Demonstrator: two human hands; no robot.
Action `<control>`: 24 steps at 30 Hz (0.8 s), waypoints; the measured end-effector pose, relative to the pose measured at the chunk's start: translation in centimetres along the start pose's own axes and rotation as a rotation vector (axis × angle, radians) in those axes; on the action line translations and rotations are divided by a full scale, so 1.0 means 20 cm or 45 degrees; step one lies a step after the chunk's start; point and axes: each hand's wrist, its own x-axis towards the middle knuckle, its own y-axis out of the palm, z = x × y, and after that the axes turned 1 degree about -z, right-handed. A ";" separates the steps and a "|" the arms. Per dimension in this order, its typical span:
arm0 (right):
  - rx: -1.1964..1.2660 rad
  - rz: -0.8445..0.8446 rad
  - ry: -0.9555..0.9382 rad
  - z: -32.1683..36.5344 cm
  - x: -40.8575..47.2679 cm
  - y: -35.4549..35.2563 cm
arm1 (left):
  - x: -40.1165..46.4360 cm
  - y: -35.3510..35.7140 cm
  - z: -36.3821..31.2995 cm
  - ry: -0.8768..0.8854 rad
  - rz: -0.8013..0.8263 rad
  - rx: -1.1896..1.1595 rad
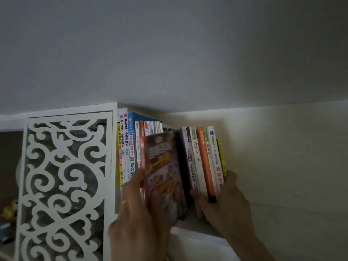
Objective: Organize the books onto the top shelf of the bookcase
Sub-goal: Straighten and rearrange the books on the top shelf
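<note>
Spines read 西游记, 教育学 — hands grip books.

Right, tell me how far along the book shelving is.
Mostly done, it seems: a row of upright books already stands on the top shelf. In hand: the left hand slots a colourful book into the gap, while the right hand braces the right-hand group. Any books left are out of view.
</note>
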 end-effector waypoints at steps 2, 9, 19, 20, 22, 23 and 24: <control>-0.056 -0.022 -0.055 0.03 -0.01 0.04 | 0.03 -0.09 -0.03 -0.143 -0.134 -0.262; -0.135 0.016 -0.275 -0.02 0.10 0.04 | 0.13 -0.10 0.01 -0.508 -0.144 -0.742; 0.021 0.057 -0.121 -0.10 0.11 -0.08 | -0.08 0.14 -0.17 0.066 -0.162 -0.083; -0.007 0.035 -0.111 -0.11 0.11 -0.09 | -0.07 0.19 -0.18 0.069 -0.146 -0.096; -0.069 -0.030 -0.074 -0.14 0.12 -0.12 | 0.00 0.30 -0.19 0.049 -0.053 -0.102; -0.090 -0.059 -0.052 -0.16 0.12 -0.14 | 0.03 0.36 -0.20 0.034 0.013 -0.079; -0.101 -0.078 -0.030 -0.18 0.12 -0.16 | 0.06 0.43 -0.20 0.028 0.067 -0.034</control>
